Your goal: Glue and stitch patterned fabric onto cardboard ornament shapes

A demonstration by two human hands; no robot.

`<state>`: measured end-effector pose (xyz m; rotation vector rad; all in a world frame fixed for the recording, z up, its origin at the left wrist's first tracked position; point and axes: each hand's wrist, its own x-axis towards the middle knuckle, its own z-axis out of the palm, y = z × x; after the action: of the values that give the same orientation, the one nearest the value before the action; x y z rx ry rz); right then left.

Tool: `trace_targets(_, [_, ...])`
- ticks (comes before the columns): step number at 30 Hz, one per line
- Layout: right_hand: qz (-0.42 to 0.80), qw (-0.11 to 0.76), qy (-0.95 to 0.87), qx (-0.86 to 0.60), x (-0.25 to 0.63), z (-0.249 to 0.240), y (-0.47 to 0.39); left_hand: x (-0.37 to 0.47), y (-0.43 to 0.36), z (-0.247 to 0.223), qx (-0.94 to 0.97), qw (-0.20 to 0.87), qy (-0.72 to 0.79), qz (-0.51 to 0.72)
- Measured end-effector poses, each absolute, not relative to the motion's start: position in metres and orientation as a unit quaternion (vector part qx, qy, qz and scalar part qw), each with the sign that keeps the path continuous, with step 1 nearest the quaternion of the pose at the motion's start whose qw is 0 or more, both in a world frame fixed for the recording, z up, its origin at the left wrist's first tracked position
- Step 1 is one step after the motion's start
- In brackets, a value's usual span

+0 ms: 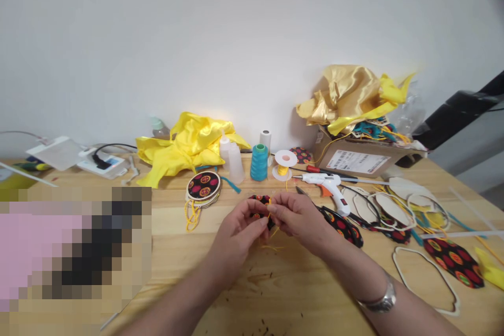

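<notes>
A small black piece with a red pattern [260, 200] is held between my two hands over the wooden table. My left hand [241, 228] has its fingers closed round its left side. My right hand [293, 218] pinches yellow cord [269, 207] at the piece's right edge. Loose yellow cord ends [272, 248] hang just below the fingers. The fingers hide much of the piece. A teal thread spool [259, 163] and a white reel with yellow cord [282, 170] stand just behind my hands.
Left lie a round patterned piece [203, 186] and yellow fabric [189, 142]. On the right are a white glue gun [331, 185], black scissors, pale frames [425, 252], patterned fabric [452, 262] and a full cardboard box [354, 156]. A blurred area covers the lower left.
</notes>
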<state>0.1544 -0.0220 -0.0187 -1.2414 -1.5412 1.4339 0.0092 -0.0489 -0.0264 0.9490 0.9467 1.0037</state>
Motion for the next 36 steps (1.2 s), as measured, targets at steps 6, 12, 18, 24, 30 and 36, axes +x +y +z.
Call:
trace_targets(6, [0.523,0.336,-0.619,-0.48,0.1552,-0.0193,-0.021,0.0068,-0.0466,-0.0241,0.425,0.669,0.458,0.403])
trace_targets(12, [0.534,0.326,-0.616,-0.479,0.1546,-0.0179,-0.0213,0.0053,-0.0451,-0.0258,0.406,0.658,0.487,0.406])
trace_targets(18, [0.558,0.328,-0.6,-0.471,0.1544,-0.0153,-0.0224,0.0041,-0.0436,-0.0292,0.393,0.672,0.481,0.403])
trace_targets(24, [0.575,0.323,-0.586,-0.471,0.1543,-0.0128,-0.0233,0.0049,-0.043,-0.0268,0.38,0.68,0.482,0.401])
trace_targets(30, [0.576,0.324,-0.587,-0.467,0.1539,-0.0143,-0.0231,0.0046,-0.0437,-0.0284,0.374,0.679,0.479,0.412])
trace_targets(36, [0.58,0.33,-0.586,-0.46,0.1523,-0.0163,-0.023,0.0031,-0.0426,-0.0278,0.385,0.671,0.479,0.413])
